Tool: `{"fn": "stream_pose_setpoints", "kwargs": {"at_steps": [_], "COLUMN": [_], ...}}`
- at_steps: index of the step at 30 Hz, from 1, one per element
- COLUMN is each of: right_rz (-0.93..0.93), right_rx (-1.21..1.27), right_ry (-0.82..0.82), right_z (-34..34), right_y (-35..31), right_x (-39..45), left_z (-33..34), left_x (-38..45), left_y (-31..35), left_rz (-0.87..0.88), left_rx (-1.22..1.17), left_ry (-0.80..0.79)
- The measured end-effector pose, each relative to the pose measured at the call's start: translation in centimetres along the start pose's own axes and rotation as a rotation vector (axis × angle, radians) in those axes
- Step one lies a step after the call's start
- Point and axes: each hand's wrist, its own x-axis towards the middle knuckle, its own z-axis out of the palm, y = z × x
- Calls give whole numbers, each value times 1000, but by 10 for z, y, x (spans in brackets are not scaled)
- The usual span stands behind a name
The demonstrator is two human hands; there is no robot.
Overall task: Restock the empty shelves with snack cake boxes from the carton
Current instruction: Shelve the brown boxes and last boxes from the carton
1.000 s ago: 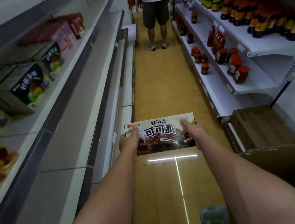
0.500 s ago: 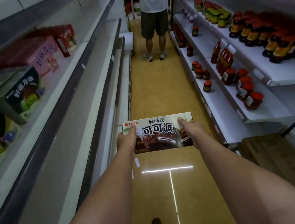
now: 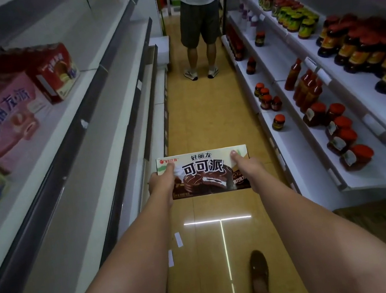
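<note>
Forearms reach out from the bottom of the view, and below them a brown shoe [image 3: 259, 267] stands on the glossy yellow floor [image 3: 209, 255], where ceiling lights reflect as thin white lines. Out in front, both hands carry a flat rectangular snack cake box printed with a chocolate pie and bold Chinese lettering [image 3: 204, 173] — held level over the aisle, face up. The left hand [image 3: 161, 183] grips the box's left end, thumb laid on the top face and the other fingers curled out of sight beneath; the right hand [image 3: 247, 168] grips the right end the same way.

To the left run long grey metal shelves [image 3: 92, 145], the lower tiers bare. On an upper tier sit a pink cake box with blue lettering [image 3: 1, 116] and, just beyond it, a red cake box [image 3: 52, 69]; nearer boxes at the frame edge are blurred. To the right, white shelves [image 3: 291, 132] carry red-capped sauce jars [image 3: 341, 135] and bottles, with yellow-labelled bottles [image 3: 356, 48] higher up. At the far end of the aisle stands a person in a white shirt and dark shorts [image 3: 199, 21] — seen from chest to trainers.
</note>
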Motion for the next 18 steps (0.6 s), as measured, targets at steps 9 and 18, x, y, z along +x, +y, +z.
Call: {"fn": "stream_pose_setpoints", "kwargs": {"at_steps": [9, 18], "right_rz": [-66, -148], "right_rx": [-88, -138], "right_ry": [-82, -192], "right_z": [-22, -25], "right_y": [-109, -213], "right_x": [160, 273], "left_z": [113, 190], "left_x": [92, 156], "left_y": [76, 149], "left_rz": [-11, -16], "left_rx": [-90, -193], "left_ry": [94, 199]}}
